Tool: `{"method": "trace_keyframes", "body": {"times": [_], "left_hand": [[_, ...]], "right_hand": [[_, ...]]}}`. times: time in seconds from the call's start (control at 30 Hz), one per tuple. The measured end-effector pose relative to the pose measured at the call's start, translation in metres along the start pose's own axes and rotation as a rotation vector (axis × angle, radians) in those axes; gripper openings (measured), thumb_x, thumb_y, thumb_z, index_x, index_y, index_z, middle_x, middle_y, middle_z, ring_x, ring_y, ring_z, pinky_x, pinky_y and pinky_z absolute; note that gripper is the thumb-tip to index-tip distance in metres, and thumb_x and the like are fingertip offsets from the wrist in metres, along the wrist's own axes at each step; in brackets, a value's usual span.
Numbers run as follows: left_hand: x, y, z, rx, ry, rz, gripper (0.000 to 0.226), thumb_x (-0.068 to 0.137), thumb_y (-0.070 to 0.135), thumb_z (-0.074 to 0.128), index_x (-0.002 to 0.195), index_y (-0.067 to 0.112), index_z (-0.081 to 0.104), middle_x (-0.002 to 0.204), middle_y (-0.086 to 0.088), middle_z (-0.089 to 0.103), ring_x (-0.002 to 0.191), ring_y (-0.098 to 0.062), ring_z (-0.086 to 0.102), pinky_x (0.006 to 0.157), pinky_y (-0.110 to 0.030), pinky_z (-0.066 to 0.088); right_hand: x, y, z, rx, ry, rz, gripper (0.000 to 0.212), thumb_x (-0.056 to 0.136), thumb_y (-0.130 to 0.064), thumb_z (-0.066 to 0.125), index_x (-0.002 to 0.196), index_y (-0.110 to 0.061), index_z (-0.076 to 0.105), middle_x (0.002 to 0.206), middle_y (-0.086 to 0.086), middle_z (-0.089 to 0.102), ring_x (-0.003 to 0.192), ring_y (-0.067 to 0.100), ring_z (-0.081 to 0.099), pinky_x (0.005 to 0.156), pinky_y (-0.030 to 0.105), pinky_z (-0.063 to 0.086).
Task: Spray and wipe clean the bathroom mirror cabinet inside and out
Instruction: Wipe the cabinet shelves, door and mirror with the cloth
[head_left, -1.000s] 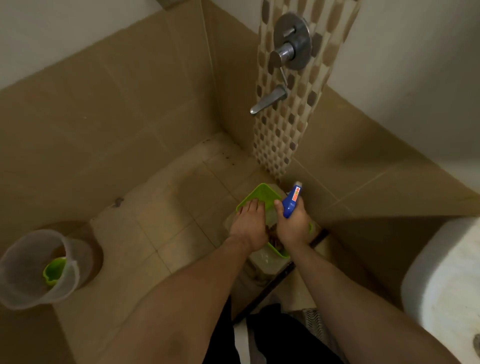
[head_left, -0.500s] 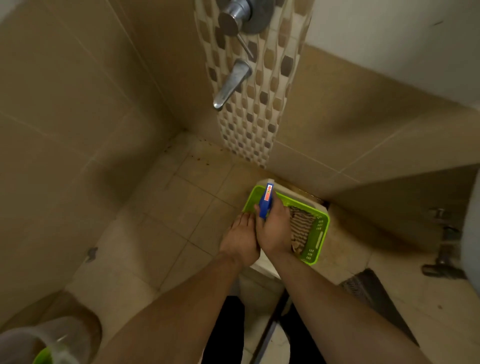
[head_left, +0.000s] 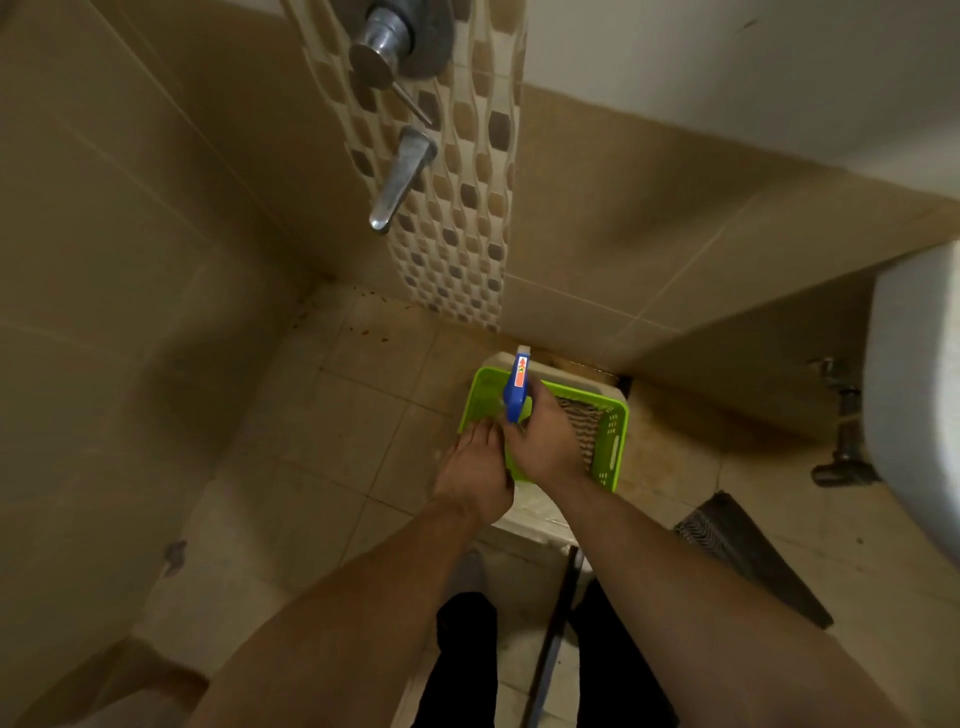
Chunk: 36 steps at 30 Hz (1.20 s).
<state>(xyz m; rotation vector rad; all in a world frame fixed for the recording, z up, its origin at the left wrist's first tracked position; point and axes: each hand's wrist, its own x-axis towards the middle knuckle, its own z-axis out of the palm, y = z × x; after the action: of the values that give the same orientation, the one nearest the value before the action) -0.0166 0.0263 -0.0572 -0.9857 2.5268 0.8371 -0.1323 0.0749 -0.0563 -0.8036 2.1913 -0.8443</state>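
spray bottle (head_left: 517, 387): blue, nozzle up, gripped in right hand (head_left: 545, 441)
left hand (head_left: 475, 470): fingers straight, against the right hand, resting on green basket (head_left: 615, 431) rim
striped cloth (head_left: 582, 421): in green basket, right of right hand
tap (head_left: 400, 176): on wall, beyond both hands
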Motion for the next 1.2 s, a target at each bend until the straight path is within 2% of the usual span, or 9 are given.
{"method": "trace_keyframes", "body": {"times": [0.07,0.17,0.3,0.43,0.57,0.7,0.77,0.97,1.2], "left_hand": [[-0.004,0.005,0.001,0.015,-0.011,-0.033,0.065,0.087,0.022,0.057,0.147,0.010,0.036,0.145,-0.009,0.043,0.135,-0.026,0.039,0.112,-0.040,0.035],[-0.008,0.012,0.007,0.060,-0.042,-0.105,0.057,0.087,0.026,0.056,0.139,0.010,0.041,0.138,-0.011,0.046,0.129,-0.030,0.045,0.107,-0.042,0.040],[-0.003,0.028,0.021,0.018,-0.148,-0.011,0.045,0.093,0.025,0.054,0.134,0.008,0.046,0.133,-0.015,0.052,0.124,-0.032,0.049,0.098,-0.038,0.044],[0.022,0.048,0.034,-0.087,-0.153,0.081,0.034,0.093,0.019,0.054,0.125,0.007,0.051,0.126,-0.016,0.056,0.117,-0.034,0.053,0.096,-0.042,0.044],[0.064,0.058,0.055,-0.121,-0.155,0.032,0.034,0.094,0.019,0.052,0.125,0.007,0.052,0.127,-0.018,0.055,0.117,-0.034,0.052,0.100,-0.041,0.041],[0.105,0.056,0.083,-0.117,-0.208,-0.118,0.039,0.096,0.020,0.048,0.132,0.007,0.049,0.133,-0.018,0.053,0.119,-0.034,0.052,0.101,-0.041,0.041],[0.116,0.053,0.097,-0.205,-0.207,-0.234,0.035,0.098,0.022,0.051,0.127,0.003,0.055,0.131,-0.021,0.058,0.120,-0.037,0.056,0.101,-0.041,0.044],[0.117,0.041,0.116,-0.384,-0.202,-0.412,0.028,0.089,0.013,0.063,0.113,-0.001,0.060,0.117,-0.023,0.066,0.110,-0.038,0.063,0.091,-0.042,0.051],[0.095,0.054,0.072,-0.611,-0.199,-0.592,0.045,0.095,0.030,0.063,0.127,-0.002,0.058,0.128,-0.023,0.061,0.117,-0.037,0.059,0.090,-0.035,0.046]], "right_hand": [[-0.006,0.004,-0.008,-0.022,-0.034,0.034,0.059,0.093,-0.017,0.064,0.148,-0.009,0.046,0.140,0.011,0.061,0.106,0.036,0.067,0.091,0.038,0.052],[-0.015,0.017,-0.020,-0.015,-0.038,0.103,0.057,0.092,-0.008,0.062,0.147,-0.005,0.048,0.141,0.014,0.061,0.119,0.035,0.063,0.101,0.040,0.050],[-0.024,0.049,-0.038,-0.001,-0.011,0.207,0.047,0.091,-0.005,0.059,0.137,-0.010,0.060,0.128,0.011,0.070,0.116,0.034,0.066,0.088,0.028,0.048],[-0.021,0.089,-0.045,-0.081,-0.023,0.211,0.046,0.093,-0.007,0.059,0.139,-0.011,0.061,0.133,0.011,0.067,0.120,0.031,0.064,0.096,0.033,0.052],[0.000,0.119,-0.036,-0.169,-0.132,0.127,0.036,0.093,-0.013,0.064,0.129,-0.015,0.067,0.124,0.012,0.068,0.111,0.030,0.065,0.094,0.036,0.053],[0.026,0.136,-0.019,-0.462,-0.380,0.066,0.052,0.089,-0.031,0.071,0.138,-0.017,0.058,0.134,0.012,0.061,0.118,0.032,0.061,0.098,0.040,0.052],[0.032,0.143,-0.009,-0.528,-0.420,0.115,0.048,0.090,-0.035,0.071,0.133,-0.017,0.060,0.130,0.011,0.064,0.116,0.032,0.065,0.093,0.042,0.056],[0.037,0.146,0.004,-0.640,-0.376,0.126,0.023,0.095,-0.022,0.061,0.114,-0.011,0.069,0.116,0.014,0.071,0.106,0.035,0.071,0.084,0.041,0.057],[0.008,0.116,-0.029,-0.245,-0.151,0.236,0.011,0.094,-0.020,0.061,0.097,-0.014,0.070,0.103,0.014,0.073,0.095,0.035,0.068,0.075,0.037,0.054]]}}
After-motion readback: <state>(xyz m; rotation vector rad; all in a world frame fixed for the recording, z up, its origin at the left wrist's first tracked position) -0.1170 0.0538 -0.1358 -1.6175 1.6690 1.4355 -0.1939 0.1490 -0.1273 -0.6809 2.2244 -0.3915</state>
